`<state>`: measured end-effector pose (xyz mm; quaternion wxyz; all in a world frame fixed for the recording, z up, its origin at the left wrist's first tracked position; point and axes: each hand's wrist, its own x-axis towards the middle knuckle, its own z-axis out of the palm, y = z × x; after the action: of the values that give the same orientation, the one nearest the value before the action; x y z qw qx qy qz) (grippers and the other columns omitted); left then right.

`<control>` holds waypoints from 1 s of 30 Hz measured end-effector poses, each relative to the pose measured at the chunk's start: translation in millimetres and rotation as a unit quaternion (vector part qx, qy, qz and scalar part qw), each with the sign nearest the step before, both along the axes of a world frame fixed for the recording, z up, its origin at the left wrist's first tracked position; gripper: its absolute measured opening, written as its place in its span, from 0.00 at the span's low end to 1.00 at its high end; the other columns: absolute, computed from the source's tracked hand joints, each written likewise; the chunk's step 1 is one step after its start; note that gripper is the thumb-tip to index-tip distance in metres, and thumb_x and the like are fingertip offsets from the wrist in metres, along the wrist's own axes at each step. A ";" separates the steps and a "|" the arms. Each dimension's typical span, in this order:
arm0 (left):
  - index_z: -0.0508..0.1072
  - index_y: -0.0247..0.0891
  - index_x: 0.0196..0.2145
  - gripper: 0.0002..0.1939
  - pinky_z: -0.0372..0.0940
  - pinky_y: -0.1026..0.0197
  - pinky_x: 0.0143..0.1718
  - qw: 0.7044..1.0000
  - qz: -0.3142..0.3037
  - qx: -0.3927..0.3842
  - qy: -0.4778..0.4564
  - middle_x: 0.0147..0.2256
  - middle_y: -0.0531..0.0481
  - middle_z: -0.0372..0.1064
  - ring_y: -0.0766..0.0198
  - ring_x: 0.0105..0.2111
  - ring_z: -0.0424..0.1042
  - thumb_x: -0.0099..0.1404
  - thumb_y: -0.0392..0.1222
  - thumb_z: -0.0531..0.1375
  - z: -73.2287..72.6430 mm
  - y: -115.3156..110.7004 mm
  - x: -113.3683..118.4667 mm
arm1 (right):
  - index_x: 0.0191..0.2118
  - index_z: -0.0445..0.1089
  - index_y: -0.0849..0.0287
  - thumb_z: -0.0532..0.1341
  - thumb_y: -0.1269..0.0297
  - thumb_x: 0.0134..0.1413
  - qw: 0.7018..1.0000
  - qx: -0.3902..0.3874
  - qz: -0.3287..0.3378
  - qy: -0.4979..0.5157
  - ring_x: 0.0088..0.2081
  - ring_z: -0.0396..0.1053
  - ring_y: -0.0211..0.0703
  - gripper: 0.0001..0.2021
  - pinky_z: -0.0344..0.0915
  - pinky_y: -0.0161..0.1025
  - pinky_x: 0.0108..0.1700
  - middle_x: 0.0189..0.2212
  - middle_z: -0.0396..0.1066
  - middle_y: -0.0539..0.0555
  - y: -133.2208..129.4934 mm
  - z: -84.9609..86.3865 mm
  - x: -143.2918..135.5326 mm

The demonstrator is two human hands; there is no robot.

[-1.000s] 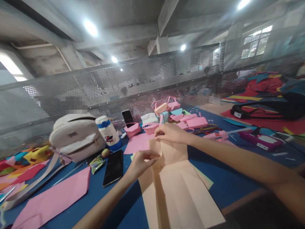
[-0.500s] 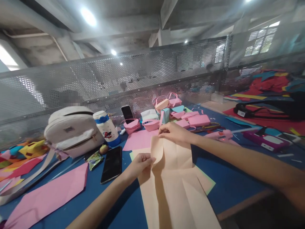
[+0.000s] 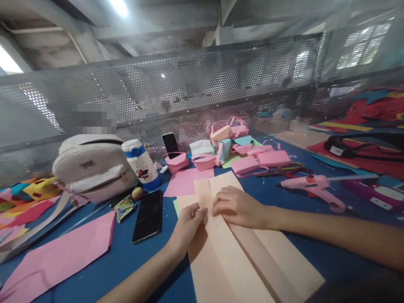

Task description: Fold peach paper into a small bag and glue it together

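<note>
On creased, peach-coloured paper point(image 3: 227, 252), both hands point(image 3: 210, 214) rest curled.

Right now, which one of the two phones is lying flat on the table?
The phone nearer the left hand: it lies dark screen up. The other phone is propped up behind a small pink bag.

The peach paper sheet point(image 3: 225, 256) is a long, matte workpiece, partly folded, with lengthwise creases and a raised fold running from its far end toward the near edge. It lies on the blue table point(image 3: 170, 261), over a green sheet point(image 3: 176, 206) visible at its left margin. The left hand point(image 3: 189, 225) touches its left side; the right hand point(image 3: 235, 206) rests on its upper portion
</note>
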<state>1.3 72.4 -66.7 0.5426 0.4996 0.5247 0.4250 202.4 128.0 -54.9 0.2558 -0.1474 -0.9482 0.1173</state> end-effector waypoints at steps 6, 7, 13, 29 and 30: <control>0.69 0.36 0.27 0.19 0.50 0.68 0.22 1.000 0.004 0.014 0.007 0.20 0.58 0.57 0.70 0.21 0.55 0.58 0.57 0.63 0.2 -3.8 1.4 | 0.42 0.73 0.59 0.56 0.78 0.58 0.997 0.056 0.041 0.020 0.43 0.65 0.45 0.12 0.59 0.43 0.47 0.40 0.75 0.53 -4.3 -8.5 -2.8; 0.69 0.36 0.27 0.19 0.51 0.68 0.23 1.000 0.003 0.019 0.008 0.21 0.58 0.57 0.70 0.21 0.55 0.59 0.55 0.64 0.3 -4.6 1.2 | 0.42 0.73 0.58 0.56 0.78 0.57 0.997 0.062 0.038 0.020 0.42 0.65 0.45 0.13 0.58 0.42 0.46 0.39 0.75 0.53 -5.1 -9.0 -3.3; 0.74 0.38 0.46 0.17 0.64 0.64 0.35 0.988 -0.092 0.014 -0.121 0.33 0.49 0.74 0.62 0.32 0.71 0.62 0.47 0.64 -0.5 -14.7 1.7 | 0.40 0.75 0.56 0.53 0.79 0.61 0.999 0.023 0.015 0.023 0.38 0.64 0.43 0.15 0.58 0.41 0.42 0.36 0.75 0.51 -5.6 -8.5 -4.2; 0.64 0.46 0.63 0.29 0.60 0.48 0.60 0.958 -0.163 0.045 -0.231 0.58 0.38 0.67 0.45 0.59 0.66 0.67 0.46 0.63 -13.4 -23.5 8.3 | 0.39 0.72 0.58 0.52 0.71 0.69 0.982 0.187 0.015 0.033 0.39 0.65 0.41 0.12 0.59 0.40 0.41 0.38 0.76 0.52 -11.0 -8.2 -3.9; 0.63 0.46 0.64 0.29 0.60 0.47 0.61 0.958 -0.164 0.045 -0.231 0.59 0.38 0.67 0.45 0.60 0.65 0.67 0.46 0.63 -13.7 -23.8 8.6 | 0.38 0.72 0.58 0.51 0.71 0.69 0.983 0.181 0.012 0.034 0.38 0.65 0.41 0.13 0.59 0.40 0.41 0.37 0.76 0.52 -11.2 -8.5 -4.4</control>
<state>9.9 48.7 -80.4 0.6881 0.4913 0.2761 0.4571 198.0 116.7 -63.4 0.3087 -0.0836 -0.9463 -0.0480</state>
